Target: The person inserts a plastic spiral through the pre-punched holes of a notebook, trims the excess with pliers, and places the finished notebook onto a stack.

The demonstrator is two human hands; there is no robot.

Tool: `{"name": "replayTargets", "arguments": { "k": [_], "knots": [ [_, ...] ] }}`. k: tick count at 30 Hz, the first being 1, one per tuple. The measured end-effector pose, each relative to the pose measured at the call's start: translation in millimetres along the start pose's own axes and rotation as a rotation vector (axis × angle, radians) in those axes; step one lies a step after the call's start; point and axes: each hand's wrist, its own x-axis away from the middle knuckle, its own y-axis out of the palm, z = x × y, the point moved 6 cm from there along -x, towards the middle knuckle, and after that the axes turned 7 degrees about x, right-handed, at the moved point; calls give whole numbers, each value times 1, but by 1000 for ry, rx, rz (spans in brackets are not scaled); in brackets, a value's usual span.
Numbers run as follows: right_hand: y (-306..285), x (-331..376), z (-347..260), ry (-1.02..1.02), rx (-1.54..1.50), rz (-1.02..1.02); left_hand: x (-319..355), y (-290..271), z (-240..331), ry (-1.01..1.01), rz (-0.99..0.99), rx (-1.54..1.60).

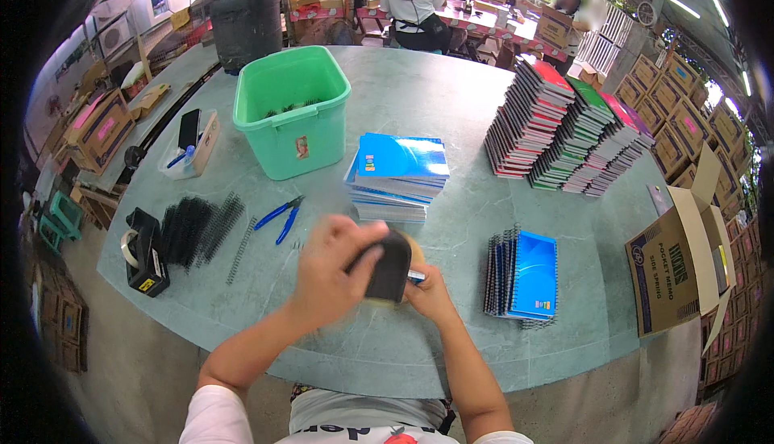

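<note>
The left hand (334,263) is blurred, its fingers bent over a dark rounded piece (389,273) with a tan edge; whether they clamp it or merely brush it I cannot tell. The right hand (431,295) has its fingers closed on a small blue-and-white item (416,276) against the piece's right side, probably to steady it there. Both things sit between the 2 hands, at the near middle of the table (584,222). Just beyond is a blue notebook stack (403,158), presumably kept within easy reach; spiral-edged blue notebooks (534,271) lie to the right, apart from it. Leftward, blue-handled pliers (282,218) and black wire coils (193,230) lie near the left hand, likely for quick picking. The green bin (294,142) and 1 open carton (665,271) stand farther out, perhaps to leave working room.
</note>
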Motion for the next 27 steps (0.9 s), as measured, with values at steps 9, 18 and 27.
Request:
{"name": "replayTargets", "arguments": {
  "k": [9,18,27],
  "knots": [
    [-12,-3,-21,-78,-227,142,93,43,-14,-206,-375,131],
    [-13,0,-27,-57,-153,173,28,44,-31,219,-389,-123],
    [-13,4,-17,-75,-247,254,23,49,-30,142,-464,-268]
  ]
}}
